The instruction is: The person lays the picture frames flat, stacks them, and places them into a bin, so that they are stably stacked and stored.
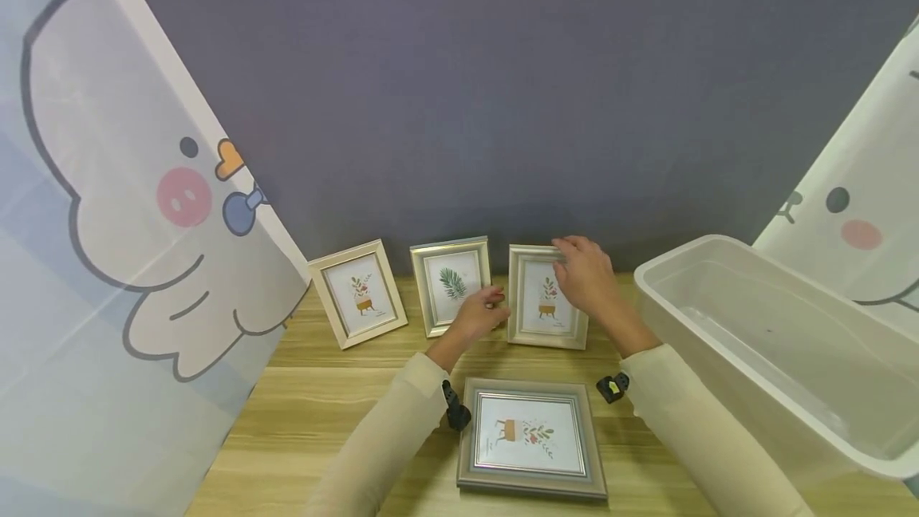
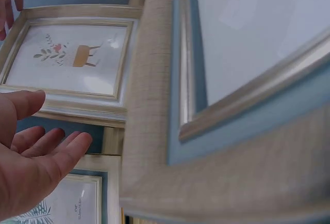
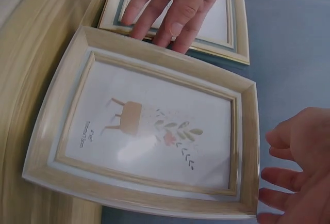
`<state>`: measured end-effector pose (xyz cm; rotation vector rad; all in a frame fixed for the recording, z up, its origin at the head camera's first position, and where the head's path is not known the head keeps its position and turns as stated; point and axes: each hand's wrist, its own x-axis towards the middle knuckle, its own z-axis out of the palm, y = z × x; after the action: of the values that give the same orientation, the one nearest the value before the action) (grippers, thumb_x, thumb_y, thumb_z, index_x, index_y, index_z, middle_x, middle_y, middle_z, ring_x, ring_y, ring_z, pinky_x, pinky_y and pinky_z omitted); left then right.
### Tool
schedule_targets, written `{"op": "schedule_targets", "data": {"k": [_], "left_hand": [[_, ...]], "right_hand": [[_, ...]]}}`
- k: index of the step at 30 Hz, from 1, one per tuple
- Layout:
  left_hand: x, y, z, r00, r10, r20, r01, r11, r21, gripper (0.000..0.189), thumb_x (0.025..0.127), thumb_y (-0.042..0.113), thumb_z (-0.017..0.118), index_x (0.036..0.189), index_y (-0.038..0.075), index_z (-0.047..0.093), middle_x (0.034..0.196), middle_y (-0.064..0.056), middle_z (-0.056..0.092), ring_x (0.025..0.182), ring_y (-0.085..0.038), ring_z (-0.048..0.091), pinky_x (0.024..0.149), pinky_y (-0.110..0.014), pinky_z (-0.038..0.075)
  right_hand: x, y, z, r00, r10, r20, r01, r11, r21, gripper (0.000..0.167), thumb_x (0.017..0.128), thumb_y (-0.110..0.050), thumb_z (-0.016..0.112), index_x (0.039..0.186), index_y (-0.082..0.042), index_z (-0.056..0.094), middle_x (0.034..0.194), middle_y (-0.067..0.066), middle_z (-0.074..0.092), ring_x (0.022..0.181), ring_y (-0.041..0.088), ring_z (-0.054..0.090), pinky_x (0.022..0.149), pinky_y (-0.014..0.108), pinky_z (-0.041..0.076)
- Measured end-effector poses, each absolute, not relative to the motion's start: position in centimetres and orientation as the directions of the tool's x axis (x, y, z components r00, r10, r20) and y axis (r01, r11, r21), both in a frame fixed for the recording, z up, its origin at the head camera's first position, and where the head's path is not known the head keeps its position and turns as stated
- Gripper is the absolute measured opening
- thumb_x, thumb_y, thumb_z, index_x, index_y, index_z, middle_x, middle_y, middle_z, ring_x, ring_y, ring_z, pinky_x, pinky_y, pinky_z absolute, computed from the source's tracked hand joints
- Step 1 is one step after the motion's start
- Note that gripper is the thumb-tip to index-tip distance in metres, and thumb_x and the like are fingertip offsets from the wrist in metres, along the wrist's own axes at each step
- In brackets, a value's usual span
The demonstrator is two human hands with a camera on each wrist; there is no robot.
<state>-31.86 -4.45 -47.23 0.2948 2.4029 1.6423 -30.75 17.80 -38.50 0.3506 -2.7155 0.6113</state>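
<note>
Against a grey wall, on the wooden worktop (image 1: 323, 389), the right-most standing frame (image 1: 547, 296) leans upright, long axis vertical, print facing the person; its small caption is unreadable. The left hand (image 1: 479, 313) and right hand (image 1: 585, 274) flank it, fingers relaxed, gripping nothing

Left arm: cream sleeve, reaching forward and inward from the lower left, a small black device at the wrist. Left hand (image 1: 479, 311): palm sideways, fingers (image 2: 62, 152) straight and close together, loosely extended, holding nothing. Right arm: cream sleeve, reaching forward from the lower right, a black device at the wrist. Right hand (image 1: 585, 274): palm down, fingers (image 3: 281, 177) relaxed and slightly bent, holding nothing. Hands near each other, apart.
</note>
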Motion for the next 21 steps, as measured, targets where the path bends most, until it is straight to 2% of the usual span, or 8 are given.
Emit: {"op": "schedule_targets", "data": {"k": [5,9,15,21], "left_hand": [[-32.1,-3.5,-47.6,-0.952,0.297,-0.067,0.052,0.375,0.926,0.058,0.096,0.013,0.068,0.151,0.008,0.048,0.141,-0.017,0.061,0.124,-0.034,0.063,0.093,-0.036,0.060],[-32.2,-2.9,-47.7,-0.957,0.282,-0.073,0.054,0.419,0.906,0.056,0.096,0.014,0.068,0.148,0.007,0.051,0.135,-0.016,0.065,0.111,-0.029,0.070,0.085,-0.032,0.061],[-32.3,-2.7,-47.4,-0.977,0.208,-0.042,0.059,0.457,0.887,0.043,0.093,0.010,0.070,0.135,0.002,0.061,0.123,-0.018,0.071,0.109,-0.031,0.070,0.078,-0.030,0.062],[-32.3,-2.7,-47.4,-0.984,0.176,-0.036,0.059,0.504,0.862,0.036,0.094,0.012,0.071,0.128,0.003,0.065,0.119,-0.015,0.073,0.105,-0.027,0.071,0.077,-0.027,0.061]], "right_hand": [[-31.0,18.2,-38.6,-0.942,-0.148,0.300,-0.247,0.912,-0.327,0.041,0.103,-0.015,0.053,0.142,-0.004,0.057,0.145,0.024,0.054,0.135,0.049,0.047,0.112,0.070,0.034],[-31.1,18.5,-38.8,-0.945,-0.158,0.288,-0.250,0.913,-0.321,0.037,0.104,-0.012,0.050,0.140,-0.005,0.060,0.142,0.024,0.056,0.132,0.051,0.048,0.107,0.067,0.041],[-31.7,18.4,-39.3,-0.917,-0.179,0.355,-0.295,0.906,-0.303,0.036,0.101,-0.005,0.053,0.135,-0.007,0.064,0.135,0.024,0.060,0.125,0.051,0.052,0.098,0.064,0.048],[-32.3,18.6,-40.3,-0.858,-0.177,0.482,-0.322,0.917,-0.236,0.036,0.098,0.000,0.054,0.126,-0.012,0.071,0.127,0.018,0.068,0.114,0.047,0.060,0.079,0.060,0.053]]}}
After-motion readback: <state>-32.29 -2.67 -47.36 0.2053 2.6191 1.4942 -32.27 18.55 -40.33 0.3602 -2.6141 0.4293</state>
